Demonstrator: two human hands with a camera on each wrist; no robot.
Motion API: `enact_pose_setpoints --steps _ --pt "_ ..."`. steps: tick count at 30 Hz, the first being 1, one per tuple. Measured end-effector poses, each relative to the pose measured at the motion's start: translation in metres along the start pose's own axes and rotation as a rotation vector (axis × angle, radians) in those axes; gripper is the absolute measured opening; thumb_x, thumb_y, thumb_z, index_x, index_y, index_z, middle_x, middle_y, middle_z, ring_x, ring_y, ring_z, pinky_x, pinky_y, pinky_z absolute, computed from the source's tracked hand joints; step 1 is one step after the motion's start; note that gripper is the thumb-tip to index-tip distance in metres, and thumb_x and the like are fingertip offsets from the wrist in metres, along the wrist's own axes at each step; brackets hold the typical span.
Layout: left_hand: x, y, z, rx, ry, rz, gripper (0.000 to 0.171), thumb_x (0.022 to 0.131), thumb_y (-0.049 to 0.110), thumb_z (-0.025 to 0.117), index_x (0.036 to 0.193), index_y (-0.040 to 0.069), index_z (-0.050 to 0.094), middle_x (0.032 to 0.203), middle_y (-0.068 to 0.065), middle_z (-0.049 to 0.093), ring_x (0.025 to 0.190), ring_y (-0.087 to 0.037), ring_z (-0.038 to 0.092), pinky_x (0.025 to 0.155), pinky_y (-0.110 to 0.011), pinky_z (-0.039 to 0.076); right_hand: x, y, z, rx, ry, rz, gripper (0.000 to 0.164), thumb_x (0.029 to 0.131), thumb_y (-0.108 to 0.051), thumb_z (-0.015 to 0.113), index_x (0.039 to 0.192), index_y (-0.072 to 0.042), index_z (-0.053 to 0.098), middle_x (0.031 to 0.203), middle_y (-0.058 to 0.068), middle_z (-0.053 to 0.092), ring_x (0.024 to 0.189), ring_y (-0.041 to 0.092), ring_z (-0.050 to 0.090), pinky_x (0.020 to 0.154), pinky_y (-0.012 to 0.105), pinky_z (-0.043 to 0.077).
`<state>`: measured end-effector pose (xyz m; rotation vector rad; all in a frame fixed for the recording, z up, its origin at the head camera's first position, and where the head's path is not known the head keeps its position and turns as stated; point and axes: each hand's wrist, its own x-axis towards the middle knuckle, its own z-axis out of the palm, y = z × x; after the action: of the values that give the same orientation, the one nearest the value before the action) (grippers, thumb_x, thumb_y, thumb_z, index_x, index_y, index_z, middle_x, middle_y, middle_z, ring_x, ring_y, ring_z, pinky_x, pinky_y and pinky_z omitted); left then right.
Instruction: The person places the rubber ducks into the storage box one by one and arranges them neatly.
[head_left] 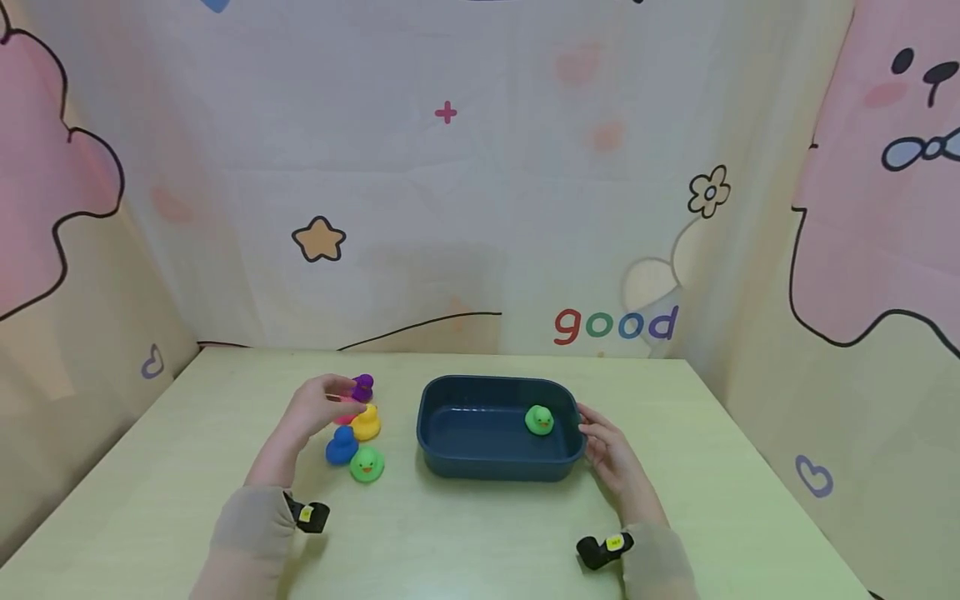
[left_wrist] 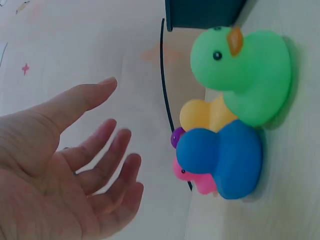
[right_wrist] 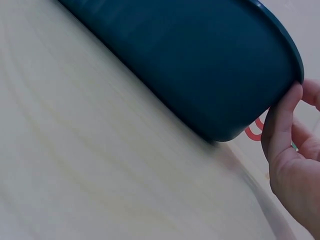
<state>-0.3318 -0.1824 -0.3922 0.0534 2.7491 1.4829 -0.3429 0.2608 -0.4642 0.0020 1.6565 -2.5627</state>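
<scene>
My left hand (head_left: 318, 406) hovers over a cluster of toy ducks, fingers loosely bent and apart from the thumb, nothing held in the left wrist view. Below and beside it are a purple duck (head_left: 363, 387), a pink duck (left_wrist: 201, 181) partly hidden, a yellow duck (head_left: 367, 423), a blue duck (head_left: 342, 447) and a green duck (head_left: 367, 464). A dark blue basin (head_left: 495, 468) stands to their right, with another green duck (head_left: 539, 420) inside, near its right end. My right hand (head_left: 613, 457) touches the basin's right end from outside with its fingertips.
The pale wooden table (head_left: 465, 542) reaches back to a printed cloth backdrop (head_left: 465, 208), with more cloth at both sides. Each wrist wears a small black camera, the left one (head_left: 309, 514) and the right one (head_left: 603, 550) both close above the tabletop.
</scene>
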Motion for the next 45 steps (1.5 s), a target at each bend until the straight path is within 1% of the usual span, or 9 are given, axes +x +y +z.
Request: enact_pose_setpoints --steps 5,12,21,24,28,32,35,41,45 --pt "0.000 -0.009 -0.003 0.066 0.002 -0.103 0.059 0.084 0.024 0.075 0.130 -0.006 0.053 0.127 -0.027 0.056 0.114 -0.042 0.052 0.094 -0.054 0.047 0.000 0.001 -0.002 0.000 -0.011 -0.003 0.039 0.100 0.003 0.041 0.100 -0.024 0.069 0.096 -0.005 0.058 0.073 0.002 0.059 0.065 0.012 0.050" --pt "0.006 -0.021 0.006 0.207 -0.033 -0.220 0.057 0.079 0.028 0.081 0.114 -0.007 0.054 0.109 -0.021 0.058 0.105 -0.038 0.052 0.092 -0.049 0.048 0.000 0.000 -0.002 0.007 -0.001 0.009 0.039 0.099 0.003 0.042 0.099 -0.024 0.070 0.095 -0.005 0.058 0.072 0.002 0.058 0.064 0.012 0.050" --pt "0.003 -0.022 0.012 0.315 -0.054 -0.207 0.048 0.078 0.029 0.080 0.099 -0.004 0.053 0.093 -0.015 0.055 0.088 -0.031 0.054 0.075 -0.038 0.049 0.000 -0.002 -0.001 0.004 -0.015 0.015 0.039 0.100 0.002 0.042 0.099 -0.025 0.070 0.096 -0.006 0.059 0.073 0.002 0.059 0.065 0.012 0.050" --pt "0.001 -0.022 0.012 0.364 -0.072 -0.204 0.051 0.079 0.033 0.079 0.099 -0.006 0.053 0.091 -0.016 0.056 0.084 -0.030 0.055 0.069 -0.035 0.049 0.000 -0.002 0.000 0.003 -0.011 0.012 0.039 0.100 0.002 0.042 0.099 -0.024 0.070 0.095 -0.005 0.059 0.072 0.002 0.059 0.065 0.012 0.050" --pt "0.002 -0.023 0.012 0.409 -0.092 -0.202 0.058 0.081 0.035 0.077 0.107 -0.011 0.055 0.093 -0.017 0.058 0.085 -0.030 0.055 0.073 -0.037 0.050 -0.001 -0.002 0.000 -0.001 -0.013 0.005 0.038 0.100 0.002 0.042 0.100 -0.024 0.070 0.096 -0.005 0.058 0.071 0.002 0.059 0.064 0.012 0.050" --pt "0.001 -0.026 0.011 0.397 -0.085 -0.195 0.046 0.080 0.032 0.078 0.096 -0.006 0.056 0.087 -0.013 0.055 0.082 -0.028 0.054 0.071 -0.035 0.048 -0.001 -0.001 0.000 0.000 -0.011 0.007 0.037 0.099 0.002 0.043 0.101 -0.024 0.069 0.097 -0.005 0.058 0.072 0.002 0.059 0.064 0.012 0.051" --pt "0.001 -0.029 0.005 0.347 -0.067 -0.200 0.037 0.080 0.025 0.079 0.091 -0.002 0.055 0.086 -0.013 0.054 0.082 -0.029 0.054 0.071 -0.034 0.049 -0.001 0.000 0.000 0.003 -0.012 0.015 0.036 0.099 0.001 0.043 0.101 -0.024 0.069 0.098 -0.005 0.059 0.073 0.001 0.059 0.065 0.011 0.051" --pt "0.000 -0.030 -0.009 0.275 -0.061 -0.173 0.044 0.080 0.016 0.078 0.110 -0.009 0.059 0.107 -0.024 0.061 0.097 -0.036 0.057 0.087 -0.046 0.051 -0.001 0.001 -0.002 0.015 -0.023 0.016 0.036 0.100 0.001 0.043 0.101 -0.024 0.069 0.099 -0.005 0.059 0.074 0.002 0.060 0.067 0.011 0.051" --pt "0.001 -0.027 -0.015 0.269 -0.076 -0.148 0.045 0.081 0.014 0.077 0.116 -0.009 0.061 0.113 -0.027 0.062 0.101 -0.037 0.058 0.090 -0.050 0.050 -0.002 0.000 -0.003 0.020 -0.036 0.000 0.036 0.099 0.002 0.042 0.104 -0.023 0.069 0.098 -0.004 0.058 0.074 0.002 0.060 0.066 0.011 0.051"
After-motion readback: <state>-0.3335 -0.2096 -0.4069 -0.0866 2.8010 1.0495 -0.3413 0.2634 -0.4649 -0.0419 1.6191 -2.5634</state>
